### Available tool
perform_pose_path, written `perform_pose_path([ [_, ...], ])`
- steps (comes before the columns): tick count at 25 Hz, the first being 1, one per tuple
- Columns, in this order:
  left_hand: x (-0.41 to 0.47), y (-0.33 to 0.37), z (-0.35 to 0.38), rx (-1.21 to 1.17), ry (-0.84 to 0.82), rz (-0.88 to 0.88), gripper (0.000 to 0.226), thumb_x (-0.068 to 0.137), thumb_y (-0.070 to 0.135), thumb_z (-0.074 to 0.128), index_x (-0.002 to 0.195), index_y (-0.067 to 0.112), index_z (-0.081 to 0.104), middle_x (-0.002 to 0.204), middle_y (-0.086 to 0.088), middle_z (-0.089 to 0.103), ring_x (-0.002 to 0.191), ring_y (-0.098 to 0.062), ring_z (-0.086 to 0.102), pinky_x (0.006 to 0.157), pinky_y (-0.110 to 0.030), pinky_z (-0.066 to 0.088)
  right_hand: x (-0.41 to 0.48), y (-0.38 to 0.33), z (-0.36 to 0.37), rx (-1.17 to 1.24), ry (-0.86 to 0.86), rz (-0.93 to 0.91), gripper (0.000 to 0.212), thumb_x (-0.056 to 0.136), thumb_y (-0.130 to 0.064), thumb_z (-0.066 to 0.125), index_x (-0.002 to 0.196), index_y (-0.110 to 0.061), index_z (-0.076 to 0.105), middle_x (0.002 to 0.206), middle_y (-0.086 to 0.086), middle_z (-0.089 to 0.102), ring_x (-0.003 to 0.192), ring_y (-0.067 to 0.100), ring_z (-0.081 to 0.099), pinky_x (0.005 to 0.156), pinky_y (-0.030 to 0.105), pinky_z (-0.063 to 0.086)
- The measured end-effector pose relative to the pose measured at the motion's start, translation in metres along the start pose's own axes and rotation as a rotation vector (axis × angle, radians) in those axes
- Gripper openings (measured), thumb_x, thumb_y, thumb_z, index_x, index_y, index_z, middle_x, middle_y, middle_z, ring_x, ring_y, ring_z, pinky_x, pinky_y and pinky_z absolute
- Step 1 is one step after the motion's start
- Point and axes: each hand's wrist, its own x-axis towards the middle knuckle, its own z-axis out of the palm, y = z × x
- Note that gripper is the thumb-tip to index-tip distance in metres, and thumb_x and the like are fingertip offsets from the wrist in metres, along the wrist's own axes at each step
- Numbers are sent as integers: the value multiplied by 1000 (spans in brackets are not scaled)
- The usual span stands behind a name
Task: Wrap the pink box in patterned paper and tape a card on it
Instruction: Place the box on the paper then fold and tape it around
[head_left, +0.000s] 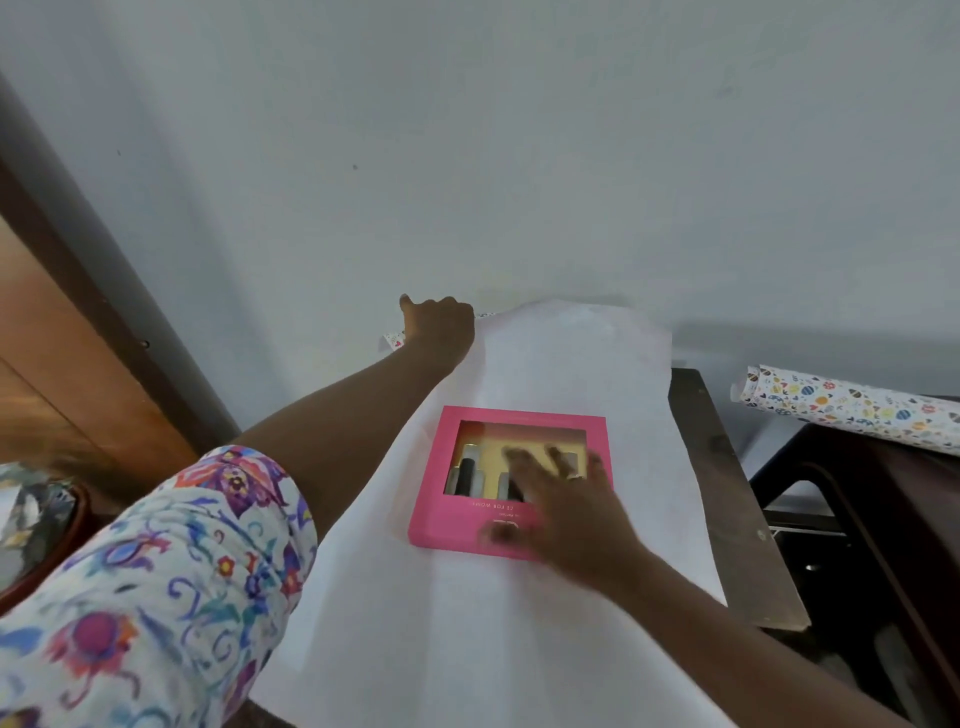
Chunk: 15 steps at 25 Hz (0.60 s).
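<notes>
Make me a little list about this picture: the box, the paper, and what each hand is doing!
box: pink box lies flat on the paper, window side up
paper: patterned paper is spread white side up over the table
left: left hand reaches far and grips the paper's far end by the wall
right: right hand rests on the box, fingers spread
extra: spare roll lies off to the right

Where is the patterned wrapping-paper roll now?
Head view, far right: the patterned wrapping-paper roll lies on the dark wooden stand, right of the white paper sheet.
</notes>
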Motion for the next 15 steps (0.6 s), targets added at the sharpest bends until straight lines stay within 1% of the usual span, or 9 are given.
perform_pose_path([
  [1,3,-5,-1,-42,18,-12,29,92,6,40,112,15,58,101,-6,62,96,-30,62,91,-39,37,4,15,-5,83,50,95,81,84,-73,19,147,-23,24,153,-1,30,141,23,28,114,52,12],
  [2,4,-9,-2,-91,31,-22,32,92,5,40,117,16,56,105,-7,62,97,-31,62,81,-34,38,7,30,-8,117,67,189,66,94,-59,19,148,-22,22,154,0,26,141,22,25,115,49,13],
  [3,6,-12,-4,-128,45,-27,35,92,4,40,120,18,54,108,-8,61,99,-32,61,76,-32,38,10,44,-11,157,43,274,57,99,-48,19,149,-21,20,156,1,21,143,24,22,116,48,14],
  [5,7,-15,-3,-156,45,-39,39,91,3,40,124,19,53,112,-9,59,103,-33,60,76,-32,39,17,60,-9,317,-26,399,55,100,-46,16,150,-25,13,159,2,10,144,29,17,116,47,14],
  [8,13,-20,8,-156,64,-51,39,91,2,39,123,18,54,111,-11,59,101,-35,61,78,-35,43,41,68,1,392,-41,501,60,97,-54,16,151,-30,4,158,10,11,140,38,23,113,48,18],
  [10,19,-23,11,-164,109,-55,37,93,5,37,123,18,54,108,-13,61,98,-36,62,76,-35,44,61,76,2,397,-1,542,59,98,-52,19,151,-26,7,157,12,14,140,38,25,113,49,20],
  [13,31,-19,2,-162,146,-51,38,91,4,37,124,18,52,105,-13,62,95,-36,62,71,-32,40,85,79,-1,352,34,579,54,102,-40,22,150,-17,13,156,14,17,142,33,21,115,50,18],
  [14,33,-16,-2,-167,146,-38,40,90,3,37,125,18,51,106,-13,62,95,-36,62,71,-32,39,88,77,-2,321,19,586,52,102,-36,24,149,-14,17,154,16,21,141,33,23,115,50,19],
  [15,31,-14,-5,-173,152,-15,42,90,2,37,126,18,50,109,-13,62,97,-35,61,71,-32,39,89,76,-5,340,29,608,50,102,-34,26,146,-9,24,149,19,29,137,35,29,113,50,22],
])
